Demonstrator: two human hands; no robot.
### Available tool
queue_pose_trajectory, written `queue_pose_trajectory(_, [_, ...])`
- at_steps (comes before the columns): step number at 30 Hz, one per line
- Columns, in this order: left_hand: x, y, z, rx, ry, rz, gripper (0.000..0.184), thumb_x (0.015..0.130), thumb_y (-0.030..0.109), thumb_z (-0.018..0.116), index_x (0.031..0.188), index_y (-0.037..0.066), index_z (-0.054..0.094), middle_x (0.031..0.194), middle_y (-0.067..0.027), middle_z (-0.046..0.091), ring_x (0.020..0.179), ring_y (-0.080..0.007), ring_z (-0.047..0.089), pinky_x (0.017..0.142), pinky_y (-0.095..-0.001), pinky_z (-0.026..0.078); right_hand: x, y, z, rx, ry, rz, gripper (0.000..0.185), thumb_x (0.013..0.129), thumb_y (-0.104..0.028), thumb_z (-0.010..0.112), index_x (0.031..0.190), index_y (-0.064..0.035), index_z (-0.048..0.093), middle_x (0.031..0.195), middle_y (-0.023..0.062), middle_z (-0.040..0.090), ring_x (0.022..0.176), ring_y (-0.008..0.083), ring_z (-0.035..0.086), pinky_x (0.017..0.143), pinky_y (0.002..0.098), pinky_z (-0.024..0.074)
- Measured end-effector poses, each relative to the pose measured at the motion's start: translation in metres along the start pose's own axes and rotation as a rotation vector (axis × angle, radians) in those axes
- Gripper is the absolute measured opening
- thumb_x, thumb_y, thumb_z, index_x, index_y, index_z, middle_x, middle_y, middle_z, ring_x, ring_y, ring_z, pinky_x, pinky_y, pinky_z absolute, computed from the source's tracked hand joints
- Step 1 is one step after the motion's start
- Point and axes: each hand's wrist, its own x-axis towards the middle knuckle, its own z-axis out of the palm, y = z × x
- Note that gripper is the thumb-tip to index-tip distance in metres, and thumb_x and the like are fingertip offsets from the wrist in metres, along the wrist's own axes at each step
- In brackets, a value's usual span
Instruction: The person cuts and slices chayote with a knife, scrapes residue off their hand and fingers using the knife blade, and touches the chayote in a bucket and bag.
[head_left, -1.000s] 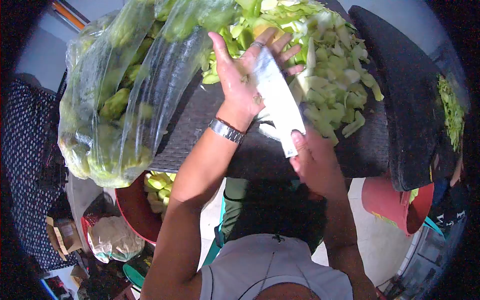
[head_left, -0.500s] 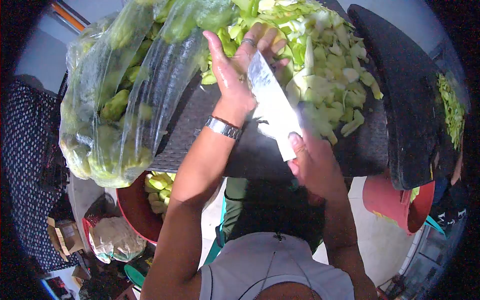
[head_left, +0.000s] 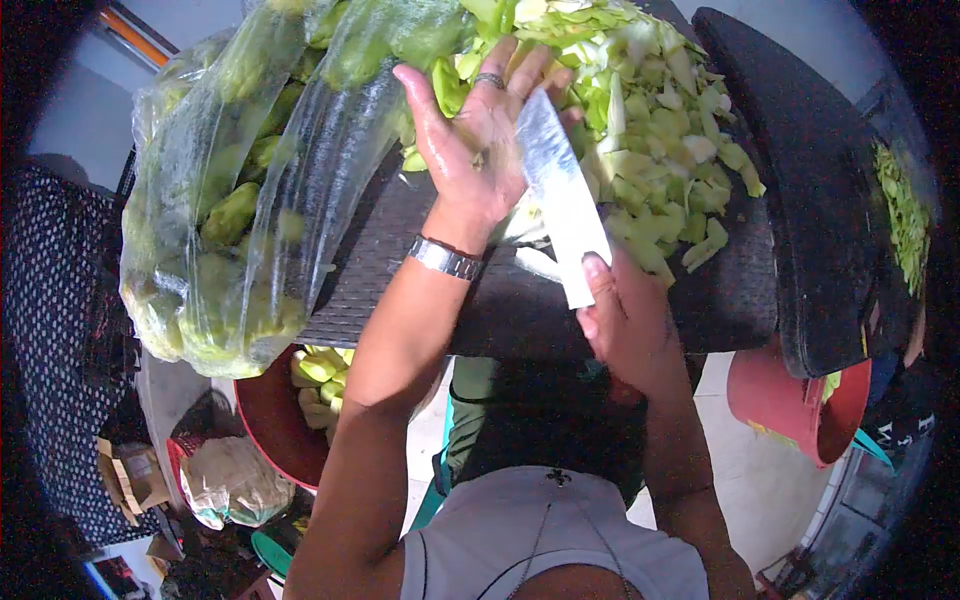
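My left hand (head_left: 480, 150) is palm up with its fingers spread above the dark woven table (head_left: 400, 270); small bits cling to the wet palm. In my right hand (head_left: 625, 315) is a wide-bladed knife (head_left: 565, 200), its blade pointing up and to the left, close beside the left palm. Past my hands lies a heap of pale green peels and slices (head_left: 660, 150). To the left, a clear plastic bag (head_left: 215, 220) full of green vegetables rests on the table and hangs over its edge.
Below the table at left stands a red tub (head_left: 265, 410) holding peeled pieces, near a filled sack (head_left: 235, 480) and a cardboard box (head_left: 135, 470). A red bucket (head_left: 775, 400) is at lower right. A dark chair back (head_left: 800, 190) stands beside the table.
My left hand has shifted a little to the left and its palm has come clear of the blade. The knife, still in my right hand, has tilted slightly.
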Motion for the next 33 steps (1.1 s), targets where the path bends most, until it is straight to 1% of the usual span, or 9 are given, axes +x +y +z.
queue_pose_trajectory(6, [0.0,-0.003,-0.004,-0.061,0.006,-0.04,0.138,0.075,0.099,0.04,0.164,0.0,0.005,0.166,-0.0271,0.024,0.145,-0.0473,0.036,0.118,-0.0637,0.031,0.004,0.025,0.002,-0.285,0.075,-0.352,0.029,0.106,-0.023,0.053,0.122,0.0013,0.054,0.08,0.0275,0.065,0.071,0.0474,0.065,0.068,0.0541,0.0509])
queue_pose_trajectory(15, [0.0,-0.004,-0.005,-0.04,-0.011,-0.045,0.134,0.077,0.098,0.039,0.163,-0.001,0.011,0.165,-0.0273,0.023,0.147,-0.0505,0.032,0.117,-0.065,0.031,0.007,0.023,0.006,-0.159,-0.018,-0.142,0.026,0.104,-0.02,0.056,0.119,0.0024,0.054,0.078,0.03,0.063,0.075,0.0496,0.065,0.068,0.0577,0.0481])
queue_pose_trajectory(16, [0.002,-0.005,-0.007,-0.045,-0.015,-0.039,0.133,0.077,0.098,0.039,0.163,-0.001,0.011,0.166,-0.0276,0.022,0.147,-0.0511,0.032,0.116,-0.0659,0.031,0.004,0.01,0.003,-0.08,-0.083,-0.069,0.029,0.102,-0.018,0.058,0.12,0.0042,0.055,0.087,0.0338,0.063,0.085,0.0504,0.065,0.072,0.0579,0.049])
queue_pose_trajectory(19, [0.003,-0.003,-0.01,-0.108,-0.018,-0.052,0.132,0.078,0.097,0.039,0.163,0.0,0.012,0.164,-0.028,0.024,0.146,-0.051,0.033,0.116,-0.0668,0.031,0.01,0.039,0.006,-0.209,0.034,-0.402,0.025,0.104,-0.018,0.057,0.118,0.003,0.057,0.079,0.0174,0.058,0.061,0.0273,0.059,0.06,0.0401,0.0491])
queue_pose_trajectory(23, [0.001,-0.003,-0.005,-0.195,-0.006,-0.067,0.128,0.08,0.095,0.041,0.162,0.0,0.015,0.163,-0.0289,0.026,0.146,-0.0517,0.033,0.117,-0.0691,0.029,0.016,0.046,0.001,-0.451,0.174,-0.561,0.029,0.102,-0.015,0.059,0.125,0.0026,0.056,0.092,0.0281,0.065,0.088,0.0422,0.069,0.075,0.0516,0.0526])
queue_pose_trajectory(24, [0.001,-0.004,-0.006,-0.196,-0.012,-0.067,0.128,0.08,0.094,0.043,0.162,0.0,0.015,0.163,-0.0295,0.025,0.147,-0.0523,0.031,0.117,-0.0701,0.028,0.015,0.027,0.004,-0.198,0.088,-0.26,0.029,0.103,-0.017,0.058,0.124,0.0032,0.055,0.088,0.0279,0.064,0.08,0.0419,0.069,0.071,0.0502,0.0529])
queue_pose_trajectory(28, [0.002,-0.004,-0.014,-0.142,-0.01,-0.06,0.13,0.079,0.095,0.043,0.162,0.0,0.013,0.164,-0.0313,0.024,0.148,-0.0529,0.028,0.119,-0.0707,0.024,0.007,0.022,0.011,0.098,-0.141,-0.107,0.027,0.106,-0.018,0.054,0.122,0.0033,0.055,0.078,0.0245,0.063,0.065,0.0398,0.065,0.062,0.0485,0.0514])
queue_pose_trajectory(31, [0.002,0.003,-0.011,-0.185,-0.031,-0.072,0.131,0.078,0.094,0.046,0.162,-0.001,0.012,0.164,-0.0315,0.022,0.149,-0.0532,0.027,0.12,-0.0704,0.023,0.012,0.018,0.008,0.138,-0.028,-0.048,0.027,0.106,-0.019,0.054,0.121,0.0037,0.056,0.075,0.0245,0.062,0.063,0.0393,0.064,0.062,0.0479,0.0514])
queue_pose_trajectory(33, [0.002,0.003,-0.01,-0.393,-0.051,-0.101,0.131,0.077,0.092,0.052,0.161,-0.001,0.014,0.163,-0.0327,0.024,0.148,-0.0542,0.027,0.121,-0.0705,0.021,0.022,0.02,-0.005,-0.061,0.024,-0.007,0.041,0.092,-0.011,0.069,0.129,-0.0007,0.053,0.11,0.0245,0.062,0.081,0.0433,0.066,0.069,0.0508,0.0536])
